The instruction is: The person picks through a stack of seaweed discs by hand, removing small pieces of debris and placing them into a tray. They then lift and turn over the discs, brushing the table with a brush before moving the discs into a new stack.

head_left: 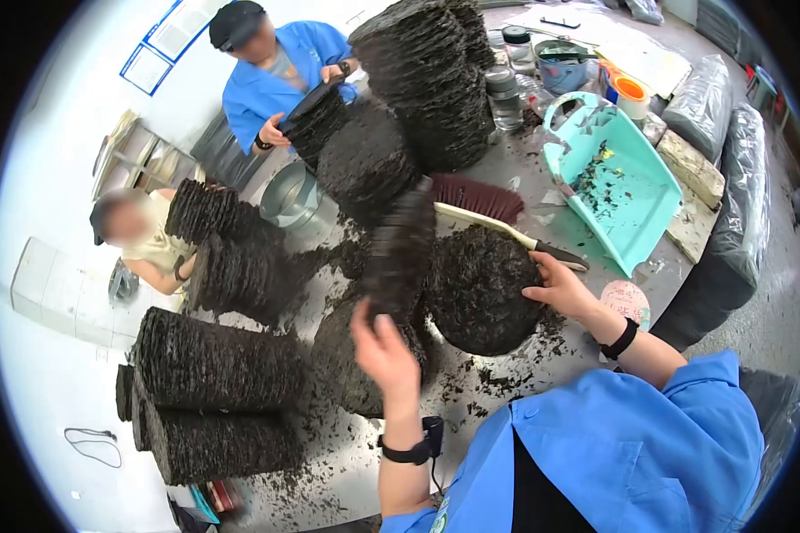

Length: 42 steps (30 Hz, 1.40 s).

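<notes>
My right hand [562,286] grips the right edge of a dark round dried seaweed sheet [482,289], thumb on top and fingers along the rim. My left hand [388,355] is at the lower edge of another dark seaweed sheet [402,253], which stands nearly on edge and is smeared by motion. Its thumb and fingers are around that edge, partly hidden. Beneath it lies a further round seaweed stack [342,360]. A brush [478,197] with dark red bristles and a pale handle lies just behind the sheet at my right hand.
Seaweed stacks stand at left [218,360] and at the back [431,84]. A turquoise dustpan [627,200] holds scraps. A metal bucket [292,197] stands between two co-workers. One co-worker [289,67] in blue holds a dark seaweed stack. Wrapped packs [736,204] line the right edge.
</notes>
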Tool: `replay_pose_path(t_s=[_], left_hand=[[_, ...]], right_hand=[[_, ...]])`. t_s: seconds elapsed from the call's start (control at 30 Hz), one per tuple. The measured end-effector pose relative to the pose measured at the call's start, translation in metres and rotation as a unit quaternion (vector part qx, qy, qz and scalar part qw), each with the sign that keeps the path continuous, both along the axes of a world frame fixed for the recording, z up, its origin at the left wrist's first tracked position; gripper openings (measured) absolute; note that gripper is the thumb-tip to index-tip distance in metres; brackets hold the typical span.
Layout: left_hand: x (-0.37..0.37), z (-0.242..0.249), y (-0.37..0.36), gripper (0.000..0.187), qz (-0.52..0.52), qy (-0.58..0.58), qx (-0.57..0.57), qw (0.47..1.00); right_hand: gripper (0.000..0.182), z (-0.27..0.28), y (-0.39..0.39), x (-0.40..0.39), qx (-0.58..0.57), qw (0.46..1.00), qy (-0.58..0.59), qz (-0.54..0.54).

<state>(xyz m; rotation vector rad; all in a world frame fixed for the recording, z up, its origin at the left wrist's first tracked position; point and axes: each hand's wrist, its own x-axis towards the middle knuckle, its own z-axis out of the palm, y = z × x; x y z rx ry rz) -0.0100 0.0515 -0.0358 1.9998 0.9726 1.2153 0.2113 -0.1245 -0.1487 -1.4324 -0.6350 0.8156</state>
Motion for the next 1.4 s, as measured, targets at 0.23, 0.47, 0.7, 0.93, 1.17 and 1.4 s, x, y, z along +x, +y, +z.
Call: replay_pose_path(t_s=[0.23, 0.47, 0.7, 0.93, 1.17, 1.4], left_hand=[[-0.031, -0.009, 0.037, 0.04, 0.043, -0.358, -0.335, 0.87], [-0.138, -0.037, 0.053, 0.052, 0.09, -0.262, -0.244, 0.929], [-0.076, -0.028, -0.043, 0.037, -0.069, -0.027, -0.048, 0.996], [0.022, -0.067, -0.082, 0.045, -0.21, -0.303, -0.523, 0.769], [0.003, -0.072, -0.08, 0.035, -0.162, -0.308, -0.534, 0.771], [-0.004, -0.071, -0.087, 0.032, -0.166, -0.278, -0.499, 0.804]], right_hand=[[0.057, 0.005, -0.004, 0.001, 0.019, 0.998, 0.056, 0.017], [0.052, 0.009, -0.004, 0.004, 0.077, 0.989, 0.119, 0.031], [0.053, 0.028, 0.004, -0.021, 0.106, 0.948, 0.3, 0.017], [0.058, 0.046, 0.01, -0.053, 0.09, 0.931, 0.348, 0.06], [0.017, 0.074, 0.008, -0.028, 0.126, 0.857, -0.5, -0.023], [0.009, 0.077, 0.025, -0.037, 0.103, 0.81, -0.576, 0.043]])
